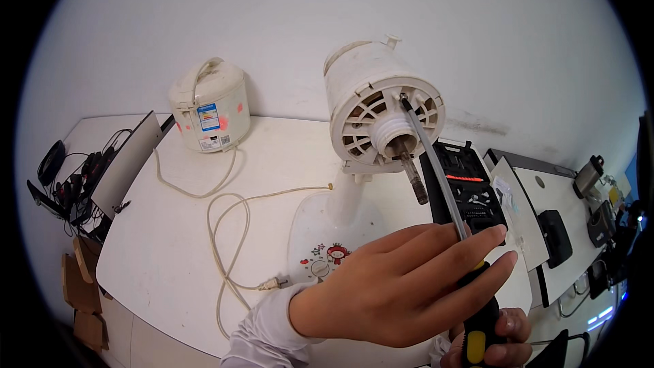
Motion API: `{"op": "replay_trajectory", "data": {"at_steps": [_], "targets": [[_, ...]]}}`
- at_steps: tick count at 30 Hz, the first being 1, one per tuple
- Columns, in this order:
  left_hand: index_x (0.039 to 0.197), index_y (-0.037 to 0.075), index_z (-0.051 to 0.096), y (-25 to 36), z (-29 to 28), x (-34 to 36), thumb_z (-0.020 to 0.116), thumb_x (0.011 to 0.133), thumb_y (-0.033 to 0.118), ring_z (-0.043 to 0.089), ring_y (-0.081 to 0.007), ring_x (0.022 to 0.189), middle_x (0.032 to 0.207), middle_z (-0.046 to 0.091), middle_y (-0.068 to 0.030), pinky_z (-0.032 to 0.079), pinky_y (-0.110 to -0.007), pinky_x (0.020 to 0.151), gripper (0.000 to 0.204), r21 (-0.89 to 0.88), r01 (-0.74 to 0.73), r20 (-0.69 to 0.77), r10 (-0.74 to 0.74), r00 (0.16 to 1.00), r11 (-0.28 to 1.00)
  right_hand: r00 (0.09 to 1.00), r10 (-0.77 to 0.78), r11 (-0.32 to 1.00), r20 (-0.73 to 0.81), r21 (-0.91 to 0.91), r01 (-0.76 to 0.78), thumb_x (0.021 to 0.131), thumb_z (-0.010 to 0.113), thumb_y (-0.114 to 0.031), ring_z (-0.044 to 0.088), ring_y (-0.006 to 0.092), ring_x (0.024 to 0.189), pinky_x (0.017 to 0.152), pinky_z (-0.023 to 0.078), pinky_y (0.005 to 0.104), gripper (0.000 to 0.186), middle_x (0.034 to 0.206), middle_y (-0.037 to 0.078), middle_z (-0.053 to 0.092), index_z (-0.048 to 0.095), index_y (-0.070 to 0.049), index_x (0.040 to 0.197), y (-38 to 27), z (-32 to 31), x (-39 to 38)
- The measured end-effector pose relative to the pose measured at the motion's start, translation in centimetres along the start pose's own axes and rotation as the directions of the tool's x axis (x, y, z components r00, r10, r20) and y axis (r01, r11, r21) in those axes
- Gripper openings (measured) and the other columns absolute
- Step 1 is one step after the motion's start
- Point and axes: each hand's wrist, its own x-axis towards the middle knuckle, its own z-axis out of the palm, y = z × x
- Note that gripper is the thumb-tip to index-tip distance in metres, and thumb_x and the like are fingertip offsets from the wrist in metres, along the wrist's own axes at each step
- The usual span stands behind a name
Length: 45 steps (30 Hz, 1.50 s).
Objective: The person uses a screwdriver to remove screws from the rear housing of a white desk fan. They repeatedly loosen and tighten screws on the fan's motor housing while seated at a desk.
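From where I stand, the work is on the white fan [381, 71], upright on the table [150, 245] with its motor end turned toward the person. No blades or guard sit on it; the metal shaft [412, 176] sticks out bare through a threaded collar [390, 133]. The slotted front plate [349, 125] is on the housing, and that fastening point seems to be the step in hand: the tip of the screwdriver [436, 163] rests at a recess in the plate's upper part. Whether a screw there is being tightened or loosened, I can't tell, nor how many others remain. The left hand [388, 283] is half closed, fingers bent loosely over the screwdriver where blade meets handle, thumb hidden; the right hand [514, 337] is wrapped firmly round the black-and-yellow handle below. Just behind, to the right, a black toolbox [455, 150] lies open, small metal pieces in its slots and an orange-red strip [464, 178] across it. The rice cooker [211, 105] at the back has its lid down, so its inside is hidden. Off the table's left side stands a cardboard box [73, 278]; its contents I can't make out.
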Motion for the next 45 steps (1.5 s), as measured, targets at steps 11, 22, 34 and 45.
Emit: {"op": "replay_trajectory", "data": {"at_steps": [11, 22, 34, 45], "targets": [[0.104, 0.013, 0.07, 0.1, 0.1, -0.1, 0.064, 0.075, 0.007, 0.063, -0.012, 0.067, 0.107, 0.066, -0.0073, 0.055, -0.022, 0.06, 0.03, 0.01, 0.017, 0.004, -0.017, 1.0, 1.0, 1.0, -0.019, 0.999, 0.004, -0.051, 0.02, 0.075, 0.075, -0.002, 0.06, 0.0332, 0.104, 0.088, 0.053, 0.0386, 0.044, 0.102, 0.008, 0.057, 0.043, -0.01, 0.104, -0.1, 0.2, 0.0], [0.103, 0.012, 0.07, 0.2, 0.2, 0.1, 0.062, 0.075, 0.006, 0.065, -0.0151, 0.07, 0.109, 0.065, -0.0084, 0.057, -0.025, 0.063, 0.03, -0.016, 0.006, 0.027, -0.006, 1.0, 1.0, 0.991, 0.013, 1.0, -0.136, -0.008, -0.014, 0.073, 0.074, 0.003, 0.056, 0.033, 0.104, 0.086, 0.052, 0.0413, 0.053, 0.118, 0.009, 0.048, 0.043, -0.014, 0.112, 0.0, 1.7, 0.7], [0.104, 0.012, 0.07, 0.1, 0.1, 0.1, 0.061, 0.075, 0.002, 0.064, -0.0137, 0.068, 0.108, 0.065, -0.0088, 0.056, -0.023, 0.06, 0.032, 0.003, -0.004, 0.017, 0.004, 1.0, 1.0, 0.953, 0.241, 0.969, -0.185, 0.105, -0.224, 0.066, 0.079, 0.005, 0.058, 0.031, 0.091, 0.075, 0.055, 0.0296, 0.059, 0.105, 0.006, 0.048, 0.044, -0.013, 0.11, -0.6, 1.2, 1.1], [0.104, 0.013, 0.07, 0.2, -0.2, 0.1, 0.066, 0.07, -0.003, 0.065, -0.0142, 0.073, 0.106, 0.066, -0.0082, 0.054, -0.022, 0.057, 0.038, -0.029, 0.03, -0.015, -0.031, 0.999, 0.999, 0.997, -0.058, 0.995, -0.058, 0.078, 0.062, 0.066, 0.077, 0.006, 0.055, 0.0424, 0.104, 0.08, 0.057, 0.0386, 0.058, 0.111, 0.009, 0.05, 0.046, -0.016, 0.11, 0.7, 0.5, 0.8]]}}
